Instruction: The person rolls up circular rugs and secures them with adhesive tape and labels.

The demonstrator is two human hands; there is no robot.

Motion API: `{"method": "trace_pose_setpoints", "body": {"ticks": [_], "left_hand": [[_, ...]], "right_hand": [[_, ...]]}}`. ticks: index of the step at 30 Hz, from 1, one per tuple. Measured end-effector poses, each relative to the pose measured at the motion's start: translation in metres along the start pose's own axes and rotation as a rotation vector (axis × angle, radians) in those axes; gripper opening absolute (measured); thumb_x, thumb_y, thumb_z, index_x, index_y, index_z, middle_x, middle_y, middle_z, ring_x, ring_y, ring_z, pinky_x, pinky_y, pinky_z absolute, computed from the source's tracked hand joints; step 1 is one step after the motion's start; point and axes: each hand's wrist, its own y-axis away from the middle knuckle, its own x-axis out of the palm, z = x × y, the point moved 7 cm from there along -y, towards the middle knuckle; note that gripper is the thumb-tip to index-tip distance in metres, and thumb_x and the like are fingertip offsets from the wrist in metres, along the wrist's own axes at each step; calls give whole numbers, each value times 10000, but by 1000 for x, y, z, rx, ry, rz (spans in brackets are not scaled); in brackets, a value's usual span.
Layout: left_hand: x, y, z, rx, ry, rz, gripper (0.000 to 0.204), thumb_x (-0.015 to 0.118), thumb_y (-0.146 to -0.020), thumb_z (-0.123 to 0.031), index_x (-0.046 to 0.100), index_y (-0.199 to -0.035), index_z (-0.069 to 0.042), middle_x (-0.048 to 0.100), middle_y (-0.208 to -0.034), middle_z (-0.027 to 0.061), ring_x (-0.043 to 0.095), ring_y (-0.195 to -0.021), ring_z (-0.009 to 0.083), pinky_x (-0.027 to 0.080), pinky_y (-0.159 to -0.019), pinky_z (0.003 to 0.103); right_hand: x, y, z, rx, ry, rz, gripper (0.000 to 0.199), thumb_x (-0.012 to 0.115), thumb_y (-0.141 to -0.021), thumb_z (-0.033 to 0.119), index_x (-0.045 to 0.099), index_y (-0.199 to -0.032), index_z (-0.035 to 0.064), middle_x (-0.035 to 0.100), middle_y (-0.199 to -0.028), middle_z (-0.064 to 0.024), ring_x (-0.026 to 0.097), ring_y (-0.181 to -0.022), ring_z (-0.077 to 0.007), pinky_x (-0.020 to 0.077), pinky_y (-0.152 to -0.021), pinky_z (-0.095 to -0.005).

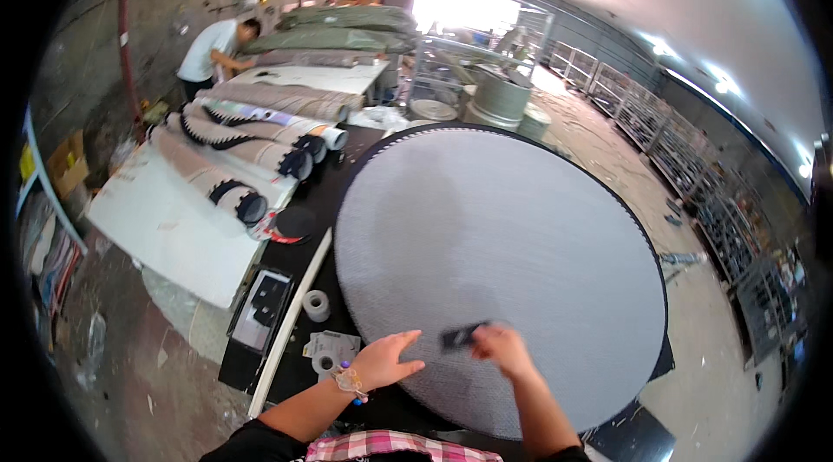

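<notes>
My right grip (499, 346) pinches one dark rectangular piece (456, 337), marking too blurred to read, over the round grey mat (529, 228), inside its near edge. Left grip (412, 353) spread, by the near-left rim. Leftward, black surface (324, 275): two white rolls (317, 307), one shallow tray (253, 332). Floor (707, 358) beyond the right rim.

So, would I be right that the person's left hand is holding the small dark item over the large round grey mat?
Not quite: the head view shows the right hand holding the small dark item over the large round grey mat; the left hand is empty.
</notes>
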Motion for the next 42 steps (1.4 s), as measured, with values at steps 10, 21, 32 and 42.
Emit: {"method": "trace_pose_setpoints", "body": {"ticks": [10, 21, 32, 42], "left_hand": [[112, 22, -45, 572, -625, 425, 570, 666, -759, -284, 458, -1289, -271, 422, -1359, 25, 405, -1241, 204, 315, -1000, 466], [66, -110, -60, 56, -677, 213, 513, 503, -823, -536, 607, -664, -60, 596, -672, 115, 604, -697, 300, 474, -626, 388], [97, -70, -36, 372, -726, 79, 397, 698, -692, -401, 630, -900, -70, 576, -905, 83, 547, -831, 208, 435, -716, 367], [75, -79, -56, 487, -755, -81, 386, 740, -564, -409, 554, -715, -107, 537, -663, 27, 559, -652, 204, 427, -600, 319]], "right_hand": [[-60, 137, -102, -435, 912, -87, 503, 631, -808, 355, 542, -1190, 41, 584, -1144, -184, 546, -1075, -341, 419, -915, -398], [-158, 136, -94, 200, 877, -485, 336, 592, -801, 445, 660, -852, 119, 644, -757, -103, 617, -747, -283, 456, -663, -435], [-116, 131, -97, -329, 1259, -507, 309, 673, -699, 327, 632, -944, 141, 593, -871, -28, 569, -839, -213, 418, -709, -348], [-129, 135, -63, -563, 1147, -676, 359, 701, -648, 427, 587, -773, 111, 590, -723, -26, 585, -707, -213, 445, -661, -349]]}}
